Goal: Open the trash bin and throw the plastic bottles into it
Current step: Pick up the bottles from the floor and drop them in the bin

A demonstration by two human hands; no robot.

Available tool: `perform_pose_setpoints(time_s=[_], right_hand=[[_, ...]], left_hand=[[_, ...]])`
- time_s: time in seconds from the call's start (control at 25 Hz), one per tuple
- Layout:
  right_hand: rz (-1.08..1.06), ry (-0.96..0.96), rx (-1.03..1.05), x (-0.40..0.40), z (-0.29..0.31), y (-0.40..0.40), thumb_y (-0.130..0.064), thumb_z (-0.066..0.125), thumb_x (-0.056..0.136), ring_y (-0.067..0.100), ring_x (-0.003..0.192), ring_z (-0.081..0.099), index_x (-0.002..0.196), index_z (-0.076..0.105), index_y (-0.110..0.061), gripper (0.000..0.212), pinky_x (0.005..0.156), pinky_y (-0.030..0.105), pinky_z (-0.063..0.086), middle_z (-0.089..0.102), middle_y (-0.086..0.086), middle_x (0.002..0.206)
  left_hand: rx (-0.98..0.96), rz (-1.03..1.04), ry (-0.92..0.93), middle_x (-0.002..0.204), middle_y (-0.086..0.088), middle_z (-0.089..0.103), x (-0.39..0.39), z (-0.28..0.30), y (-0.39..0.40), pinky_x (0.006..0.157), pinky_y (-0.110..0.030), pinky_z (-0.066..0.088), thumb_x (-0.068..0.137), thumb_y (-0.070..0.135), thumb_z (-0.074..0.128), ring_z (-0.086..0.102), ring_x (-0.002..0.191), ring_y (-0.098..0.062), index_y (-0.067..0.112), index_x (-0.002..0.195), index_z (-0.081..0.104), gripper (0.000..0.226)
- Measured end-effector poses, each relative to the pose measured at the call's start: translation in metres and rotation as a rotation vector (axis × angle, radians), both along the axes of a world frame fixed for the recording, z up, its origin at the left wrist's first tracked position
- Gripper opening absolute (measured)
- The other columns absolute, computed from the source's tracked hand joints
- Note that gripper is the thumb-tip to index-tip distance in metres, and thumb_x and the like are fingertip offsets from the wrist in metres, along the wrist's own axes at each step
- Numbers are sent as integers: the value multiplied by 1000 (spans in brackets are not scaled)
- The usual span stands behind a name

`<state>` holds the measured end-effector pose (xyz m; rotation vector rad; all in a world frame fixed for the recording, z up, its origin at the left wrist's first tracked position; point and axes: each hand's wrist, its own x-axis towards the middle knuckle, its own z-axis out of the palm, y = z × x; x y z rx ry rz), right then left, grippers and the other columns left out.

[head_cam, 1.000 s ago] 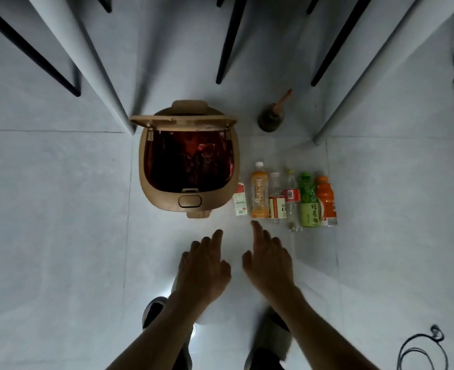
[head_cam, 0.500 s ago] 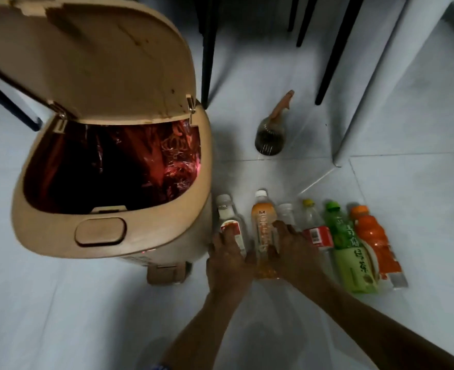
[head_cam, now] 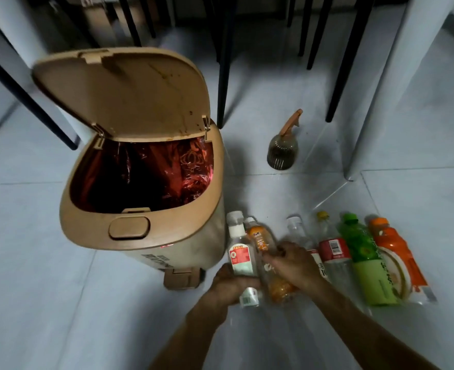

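Pale tiled floor [head_cam: 33, 263], dim light, dark chair legs and white table legs at the back.

Left to right: tan plastic pedal bin [head_cam: 145, 236] with its hinged lid [head_cam: 124, 94] already standing up, red liner bag [head_cam: 145, 177] visible inside, mouth unobstructed. So the opening step looks done; bottles are what's left.

Just right of the bin, left hand [head_cam: 231, 284] has its fingers wrapped around the lower body of a small clear bottle with a red-and-white label [head_cam: 240, 256]. Right hand [head_cam: 292, 265] is clenched on the orange-juice bottle with a white cap [head_cam: 260, 240], which touches the clear one.

Still lying in a row on the floor further right: clear empty bottle [head_cam: 296, 233], clear bottle with yellow cap and red label [head_cam: 332, 245], green tea bottle [head_cam: 362, 255], bright orange drink bottle [head_cam: 391, 249]. Brown spray bottle [head_cam: 283, 150] stands apart behind them; I'd leave it.

For this step:
- Lift both clear of the row so neighbours don't roll.
- Swing left over the rim, cap first, release low inside the liner.
- Keep off the lid; a knock could drop it shut.
- Empty bottles are light and bounce, so don't toss.
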<state>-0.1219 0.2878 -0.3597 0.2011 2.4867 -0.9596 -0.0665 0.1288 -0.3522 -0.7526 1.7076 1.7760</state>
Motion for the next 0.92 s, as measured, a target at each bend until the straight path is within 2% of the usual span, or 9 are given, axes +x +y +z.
perform_pose_setpoints(time_s=[0.24,0.32,0.4,0.48,0.56,0.64,0.72,0.84,0.92], right_hand=[[-181,-225,-702,8,22,10,-44,74,63,30,94,72,103,74,-13,51,93,52,53,77,14,99],[-227,-280,-1025,8,50,13,-44,71,65,31,92,72,101,75,-7,52,86,45,57,75,20,101],[-138,-222,-1236,4,97,11,-56,71,58,23,72,73,81,80,-14,49,63,33,60,77,14,82],[30,-22,-1151,-6,132,6,-58,63,71,17,67,68,80,76,-22,40,60,32,58,76,11,78],[-71,244,-1003,-25,156,-4,-20,63,89,12,73,68,89,66,-24,5,66,30,59,77,3,84],[-39,348,-1160,-38,180,-18,0,55,86,27,90,64,112,61,-11,29,76,39,55,68,13,103],[-73,314,-1361,-43,204,-32,-8,64,76,39,108,56,135,41,2,64,84,46,51,54,23,121],[-111,383,-1288,-41,226,-51,-12,75,72,27,111,63,137,40,-2,74,78,33,56,58,19,128],[-82,345,-1211,-40,232,-70,-23,81,63,22,110,65,134,46,-6,81,81,33,56,62,13,128]], left_hand=[[-103,-254,245,105,-4,76,-2,48,-6,76,-22,57,56,6,85,71,94,-10,24,115,63,66],[-123,-302,301,108,-1,74,-10,92,6,85,-30,58,52,16,86,70,100,-12,30,119,57,74],[-167,-434,393,109,4,71,-19,143,4,92,-36,57,58,13,86,67,103,-13,30,125,51,78],[-176,-613,500,117,5,68,-26,199,-13,98,-39,54,65,10,84,65,111,-13,30,133,45,81],[-158,-746,614,126,2,66,-30,256,-48,102,-47,51,68,8,85,63,119,-17,29,137,46,82],[-294,-787,729,128,4,66,-33,300,-95,99,-46,54,68,8,86,63,119,-17,31,137,50,81],[-575,-739,774,123,16,67,-36,325,-148,91,-28,56,64,21,89,62,116,-5,44,133,51,82],[-897,-695,663,118,17,67,-41,319,-201,80,-21,55,61,55,81,64,114,-12,41,133,52,80],[-985,-636,594,134,9,61,-47,299,-205,92,-26,51,66,70,69,60,123,-18,31,143,46,89]])
